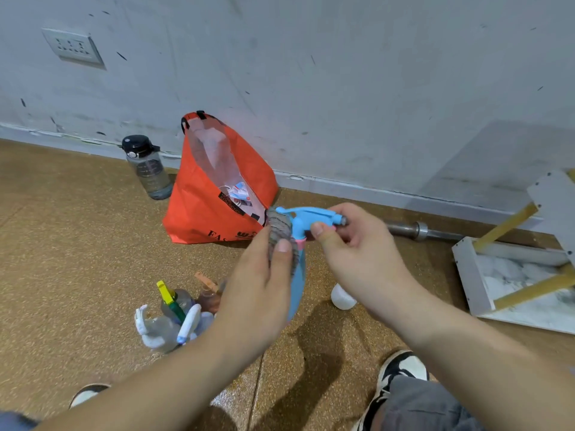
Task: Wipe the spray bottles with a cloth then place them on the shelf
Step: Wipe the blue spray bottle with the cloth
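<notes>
A blue spray bottle (297,290) with a blue trigger head and pink collar is held up in mid-air over the floor. My right hand (351,247) pinches the nozzle end of its head. My left hand (261,284) grips a grey cloth (280,231) and presses it against the bottle's neck and body. Several other spray bottles (174,318) stand clustered on the floor below my left arm, with yellow, white and orange heads. A white bottle (342,297) shows partly under my right wrist. The white shelf (476,275) with yellow posts stands at the right.
An orange bag (202,213) leans against the wall behind my hands. A dark water bottle (147,169) stands to its left. A metal bar (417,231) lies along the baseboard. My shoes (395,377) are on the brown floor at the bottom.
</notes>
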A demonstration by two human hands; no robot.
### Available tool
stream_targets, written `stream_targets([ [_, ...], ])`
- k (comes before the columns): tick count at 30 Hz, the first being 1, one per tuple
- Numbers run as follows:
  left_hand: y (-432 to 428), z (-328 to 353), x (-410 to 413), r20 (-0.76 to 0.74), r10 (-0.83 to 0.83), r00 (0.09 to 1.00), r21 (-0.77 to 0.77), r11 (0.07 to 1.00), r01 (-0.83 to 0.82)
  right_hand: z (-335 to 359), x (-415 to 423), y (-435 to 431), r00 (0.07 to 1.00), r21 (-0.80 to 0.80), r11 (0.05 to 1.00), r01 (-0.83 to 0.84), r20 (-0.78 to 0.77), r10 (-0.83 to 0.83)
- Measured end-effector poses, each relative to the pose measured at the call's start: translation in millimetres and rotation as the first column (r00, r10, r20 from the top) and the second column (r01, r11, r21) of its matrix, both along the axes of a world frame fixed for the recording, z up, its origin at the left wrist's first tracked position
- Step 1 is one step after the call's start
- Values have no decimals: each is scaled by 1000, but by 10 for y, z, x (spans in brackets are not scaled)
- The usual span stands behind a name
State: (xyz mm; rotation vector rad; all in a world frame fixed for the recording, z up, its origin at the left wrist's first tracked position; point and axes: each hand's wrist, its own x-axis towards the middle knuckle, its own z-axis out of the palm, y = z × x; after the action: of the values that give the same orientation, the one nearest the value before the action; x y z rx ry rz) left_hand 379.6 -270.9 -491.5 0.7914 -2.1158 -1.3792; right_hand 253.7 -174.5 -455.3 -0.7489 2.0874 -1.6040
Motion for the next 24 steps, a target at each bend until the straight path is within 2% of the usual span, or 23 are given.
stream_targets([
  [2,17,-17,7,-40,-73,997,-90,994,70,-11,51,4,998,-8,1000,8,54,-7],
  [5,-78,-88,42,20,-117,993,-55,992,118,59,15,28,992,-20,998,53,113,-51],
  [7,-138,-119,21,99,-43,994,194,981,23,98,-27,41,989,-10,996,92,119,-91],
  [9,-145,-105,-11,184,16,983,465,879,-101,93,-47,42,988,33,994,108,104,-110],
  [10,-109,-82,-16,199,33,980,495,860,-129,75,-46,44,990,51,994,98,98,-103],
  [11,-51,-58,-24,177,48,983,441,889,-123,57,-37,47,992,60,995,80,95,-86],
  [13,46,-51,-22,55,37,998,167,985,-45,19,0,39,995,58,998,29,90,-34],
  [15,63,-47,-9,-34,-6,999,-41,999,4,0,32,31,993,42,999,-2,115,-3],
  [17,-46,-106,-27,-32,-51,998,-110,993,48,10,30,24,988,9,1000,12,152,-14],
  [19,-136,-118,-34,10,-52,999,29,998,51,21,10,27,988,-10,999,50,147,-48],
  [21,-206,-172,-26,146,21,989,352,933,-72,22,-8,48,986,-13,994,108,128,-105],
  [23,-202,-238,8,304,-1,953,694,686,-220,22,-23,82,979,-5,986,168,116,-166],
  [24,-173,-241,30,320,-26,947,786,565,-250,23,-26,104,975,-8,981,193,115,-191],
])
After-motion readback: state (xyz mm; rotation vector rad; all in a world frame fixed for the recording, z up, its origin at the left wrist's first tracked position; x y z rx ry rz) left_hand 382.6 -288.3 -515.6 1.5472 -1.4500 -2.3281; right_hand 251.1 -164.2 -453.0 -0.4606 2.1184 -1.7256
